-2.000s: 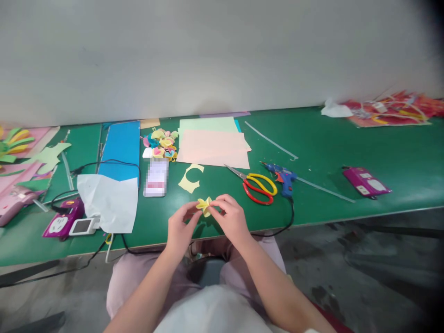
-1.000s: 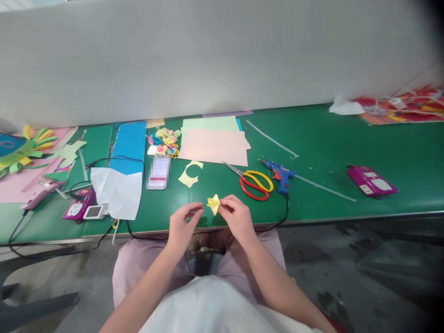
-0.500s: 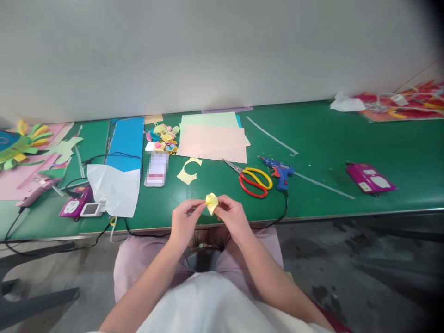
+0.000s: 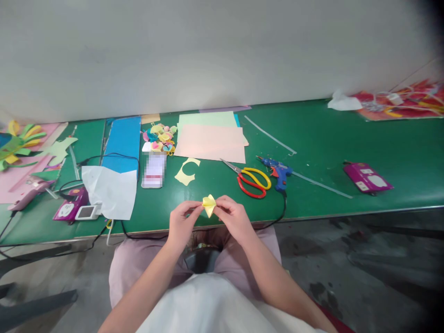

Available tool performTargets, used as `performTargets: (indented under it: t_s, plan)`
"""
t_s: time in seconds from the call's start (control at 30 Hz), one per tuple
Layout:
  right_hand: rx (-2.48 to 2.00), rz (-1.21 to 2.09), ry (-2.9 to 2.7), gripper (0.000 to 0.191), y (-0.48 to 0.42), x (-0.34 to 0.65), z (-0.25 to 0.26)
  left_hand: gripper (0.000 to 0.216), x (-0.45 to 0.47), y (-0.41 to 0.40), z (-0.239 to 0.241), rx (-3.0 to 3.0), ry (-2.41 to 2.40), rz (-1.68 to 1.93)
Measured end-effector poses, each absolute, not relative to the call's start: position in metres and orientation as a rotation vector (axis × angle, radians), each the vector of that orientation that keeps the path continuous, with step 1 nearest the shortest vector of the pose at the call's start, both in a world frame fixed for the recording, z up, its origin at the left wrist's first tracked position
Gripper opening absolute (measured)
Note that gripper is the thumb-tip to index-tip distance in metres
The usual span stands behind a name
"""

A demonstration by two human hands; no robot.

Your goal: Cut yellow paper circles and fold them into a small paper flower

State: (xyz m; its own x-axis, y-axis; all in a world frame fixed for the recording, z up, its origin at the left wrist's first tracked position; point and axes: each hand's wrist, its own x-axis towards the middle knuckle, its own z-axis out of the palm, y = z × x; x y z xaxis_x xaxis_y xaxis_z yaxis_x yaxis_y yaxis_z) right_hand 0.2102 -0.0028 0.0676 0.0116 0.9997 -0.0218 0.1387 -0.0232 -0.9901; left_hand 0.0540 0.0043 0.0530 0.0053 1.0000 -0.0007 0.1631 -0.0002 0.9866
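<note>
A small folded yellow paper piece [image 4: 209,204] is pinched between both hands just above the near edge of the green table [image 4: 329,138]. My left hand [image 4: 182,224] grips its left side with thumb and fingertips. My right hand [image 4: 231,218] pinches its right side. A yellow offcut [image 4: 187,170] lies on the table just behind, and a heap of small coloured paper pieces [image 4: 159,137] sits farther back.
Red-and-yellow scissors [image 4: 253,180] and a blue glue gun [image 4: 277,169] lie to the right, its cord running over the edge. Pink and green sheets [image 4: 210,142], blue sheet [image 4: 121,141], white paper [image 4: 110,190], purple devices [image 4: 367,176] [image 4: 67,209] also lie here.
The yellow piece has been turned and pressed between the fingers; my left hand let go briefly, then pinched it again. The hands stay at the table's near edge.
</note>
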Motion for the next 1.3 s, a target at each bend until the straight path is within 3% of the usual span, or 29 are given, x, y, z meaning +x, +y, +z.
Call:
performTargets:
  t_s: [0.47, 0.93, 1.3]
  plan:
    - [-1.372, 1.046, -1.328, 0.007, -0.003, 0.209, 0.07, 0.039, 0.053, 0.005, 0.051, 1.327, 1.084, 1.023]
    - [-1.364, 1.048, -1.316, 0.007, 0.002, 0.201, 0.066, 0.027, 0.047, 0.008, 0.046, 1.328, 1.104, 1.034]
    - [-1.428, 0.912, -1.438, 0.015, 0.009, 0.204, 0.051, 0.04, 0.046, 0.01, 0.042, 1.338, 1.171, 1.053]
